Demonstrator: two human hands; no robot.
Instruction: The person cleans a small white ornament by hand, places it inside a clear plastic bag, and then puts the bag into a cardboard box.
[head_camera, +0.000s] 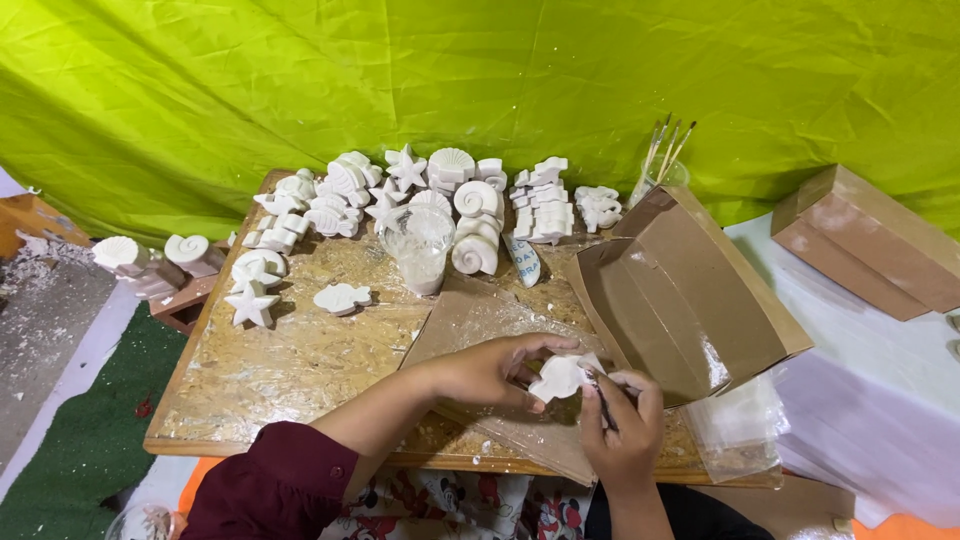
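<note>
Held a small white plaster shape (560, 377) over the wooden board (290, 365), left hand (495, 368) curled around it. Gripped a thin tool (603, 400) tight in right hand (625, 425). Nearby, white powder in a clear cup (418, 250), brushes (668, 145) in a glass jar (655, 185), open brown box (680, 290).

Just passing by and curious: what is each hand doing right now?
Left hand: closed around a white plaster piece.
Right hand: closed on a thin dark tool, tip at the piece.
</note>
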